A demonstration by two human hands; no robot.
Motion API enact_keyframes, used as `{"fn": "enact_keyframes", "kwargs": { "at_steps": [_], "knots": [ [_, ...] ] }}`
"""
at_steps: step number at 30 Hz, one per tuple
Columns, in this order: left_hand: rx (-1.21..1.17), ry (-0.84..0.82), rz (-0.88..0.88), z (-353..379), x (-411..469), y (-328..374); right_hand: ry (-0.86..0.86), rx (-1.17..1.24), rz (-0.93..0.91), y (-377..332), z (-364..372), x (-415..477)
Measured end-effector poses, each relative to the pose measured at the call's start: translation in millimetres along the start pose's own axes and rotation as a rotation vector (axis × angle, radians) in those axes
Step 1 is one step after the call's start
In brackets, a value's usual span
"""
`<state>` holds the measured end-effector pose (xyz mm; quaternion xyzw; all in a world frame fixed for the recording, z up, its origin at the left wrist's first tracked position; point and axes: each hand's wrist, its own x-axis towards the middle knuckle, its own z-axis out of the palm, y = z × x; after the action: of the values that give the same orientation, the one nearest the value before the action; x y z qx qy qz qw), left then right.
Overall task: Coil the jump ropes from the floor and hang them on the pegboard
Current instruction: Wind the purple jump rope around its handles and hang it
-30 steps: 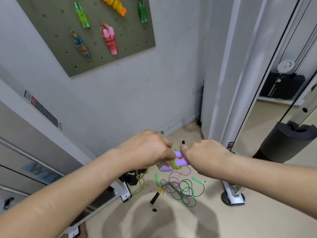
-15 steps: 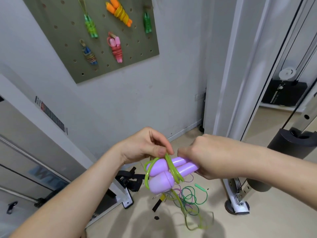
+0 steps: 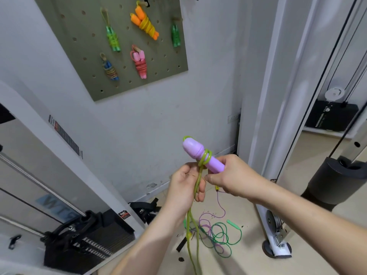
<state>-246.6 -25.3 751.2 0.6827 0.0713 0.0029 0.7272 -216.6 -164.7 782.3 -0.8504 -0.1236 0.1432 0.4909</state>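
My right hand (image 3: pixel 232 176) grips the purple handles (image 3: pixel 200 153) of a jump rope, tilted up to the left. Its yellow-green cord (image 3: pixel 195 221) is looped twice around the handles and runs down through my left hand (image 3: pixel 184 187), which pinches it just below. The cord's tail hangs to the floor. On the floor lie a green rope (image 3: pixel 226 235) and a thin purple rope (image 3: pixel 220 207), tangled together. The olive pegboard (image 3: pixel 83 62) on the wall carries several coiled ropes, among them an orange one (image 3: pixel 146 23) and a pink one (image 3: pixel 140 63).
A white gym machine frame (image 3: pixel 276 124) with a footed base (image 3: pixel 277 247) stands to the right of the ropes. A weight stack (image 3: pixel 93 249) and a slanted white beam are on the left. A black foam roller pad (image 3: pixel 337 179) sits far right.
Both hands rose with the purple handles from near the floor. The handles turned to point up-left, and my left hand slid down to pinch the cord below the loops.
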Motion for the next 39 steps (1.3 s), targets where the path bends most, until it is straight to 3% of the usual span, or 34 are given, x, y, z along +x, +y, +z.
{"fn": "enact_keyframes", "kwargs": {
  "at_steps": [4, 9, 10, 12, 17, 21, 24, 28, 31, 34, 39],
  "knots": [
    [0.429, 0.014, 0.124, -12, -7, -7, 0.054, 0.121, 0.134, 9, -4, 16],
    [1.519, 0.056, 0.516, -17, -17, 0, 0.130, -0.202, 0.162, 24, -6, 35],
    [1.699, 0.002, 0.542, -12, -20, 6, 0.130, -0.268, 0.154, 26, -2, 37],
    [1.844, -0.037, 0.620, -4, -22, 19, 0.117, -0.396, 0.131, 27, 5, 41],
    [1.950, -0.097, 0.854, -20, -11, 38, 0.030, -0.774, 0.079, 16, 6, 39],
    [1.851, -0.266, 1.040, -31, -1, 52, -0.172, -1.031, 0.043, 2, 11, 26],
    [1.711, -0.381, 1.037, -38, 8, 52, -0.231, -1.138, -0.063, -8, 14, 9],
    [1.356, -0.580, 0.757, -49, 17, 59, -0.245, -1.227, -0.249, -19, 7, -8],
    [1.076, -0.574, 0.442, -46, 18, 62, -0.268, -1.272, -0.398, -22, -1, -12],
    [0.843, -0.602, 0.220, -45, 21, 64, -0.267, -1.113, -0.475, -22, -8, -13],
    [0.513, -0.650, 0.012, -53, 27, 64, -0.418, -0.443, -0.416, -24, -26, -16]
  ]
}}
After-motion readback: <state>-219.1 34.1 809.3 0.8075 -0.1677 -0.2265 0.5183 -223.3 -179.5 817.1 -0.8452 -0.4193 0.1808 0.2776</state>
